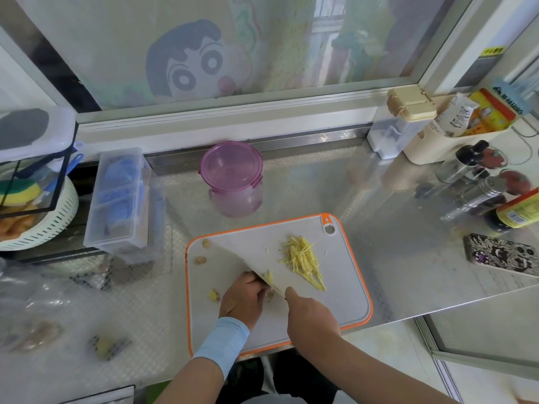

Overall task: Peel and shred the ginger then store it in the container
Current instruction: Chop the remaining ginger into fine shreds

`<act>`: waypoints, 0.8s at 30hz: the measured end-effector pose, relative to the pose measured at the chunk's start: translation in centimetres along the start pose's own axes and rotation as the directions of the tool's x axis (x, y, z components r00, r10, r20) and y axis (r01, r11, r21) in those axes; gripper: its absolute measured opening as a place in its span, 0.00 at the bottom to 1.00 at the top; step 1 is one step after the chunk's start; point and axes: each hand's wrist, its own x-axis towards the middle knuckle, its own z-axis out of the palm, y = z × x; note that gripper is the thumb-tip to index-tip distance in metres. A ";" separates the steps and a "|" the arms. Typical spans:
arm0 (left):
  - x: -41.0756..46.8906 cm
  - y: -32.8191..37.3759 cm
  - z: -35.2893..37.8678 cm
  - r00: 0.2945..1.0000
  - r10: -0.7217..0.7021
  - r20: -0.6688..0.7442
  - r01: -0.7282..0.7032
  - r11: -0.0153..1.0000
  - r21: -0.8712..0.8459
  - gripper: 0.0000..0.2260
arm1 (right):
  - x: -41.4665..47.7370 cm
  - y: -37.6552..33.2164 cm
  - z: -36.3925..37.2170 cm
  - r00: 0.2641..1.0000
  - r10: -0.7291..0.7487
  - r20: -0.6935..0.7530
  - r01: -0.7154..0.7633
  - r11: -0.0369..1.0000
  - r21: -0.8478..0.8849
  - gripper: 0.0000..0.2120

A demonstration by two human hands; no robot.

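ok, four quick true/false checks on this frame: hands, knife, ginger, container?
1. The right hand grips the knife. True.
2. The purple container stands open with shreds inside. False: its lid is on, and the shredded ginger lies on the cutting board.
3. The left hand holds a ginger piece at the blade. True.
4. The phone lies left of the board. False: the phone lies to its right.
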 end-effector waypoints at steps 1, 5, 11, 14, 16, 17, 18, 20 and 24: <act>0.0 0.0 0.1 1.000 0.009 -0.006 -0.010 1.000 -0.003 0.09 | 0.0 0.0 0.1 1.000 -0.002 -0.002 0.002 1.000 -0.002 0.15; 0.1 -0.2 0.1 1.000 -0.002 -0.023 0.002 1.000 -0.006 0.08 | 0.9 -0.5 -0.2 1.000 -0.013 -0.005 0.013 1.000 -0.004 0.17; 0.1 -0.5 0.5 1.000 0.012 -0.022 -0.013 0.999 -0.031 0.08 | 1.3 -0.7 -0.3 1.000 -0.026 -0.016 0.026 1.000 0.013 0.18; -0.1 -0.5 0.6 1.000 0.017 -0.020 -0.017 1.000 -0.015 0.08 | 0.8 -0.5 -0.1 1.000 -0.016 -0.009 0.016 1.000 0.010 0.17; -0.2 -0.5 0.6 0.999 0.034 -0.027 -0.034 0.999 -0.014 0.09 | 0.3 -0.4 0.1 1.000 -0.015 -0.010 0.015 1.000 0.015 0.17; -0.2 -0.5 0.6 0.999 0.036 -0.030 -0.036 0.999 -0.014 0.09 | 0.4 -0.4 0.2 1.000 -0.015 -0.013 0.015 1.000 0.015 0.17; -0.1 -0.4 0.6 0.999 0.032 -0.029 -0.032 0.999 -0.015 0.09 | 0.6 -0.5 0.2 1.000 -0.013 -0.018 0.013 1.000 0.012 0.17; -0.1 -0.5 0.6 0.999 0.021 -0.038 -0.021 1.000 -0.019 0.09 | 1.2 -0.7 0.0 1.000 -0.020 -0.023 0.020 1.000 -0.003 0.17; -0.1 -0.3 0.6 0.999 0.021 -0.045 -0.022 1.000 -0.013 0.10 | 1.5 -1.1 -0.1 0.999 -0.044 -0.024 0.044 0.999 -0.004 0.16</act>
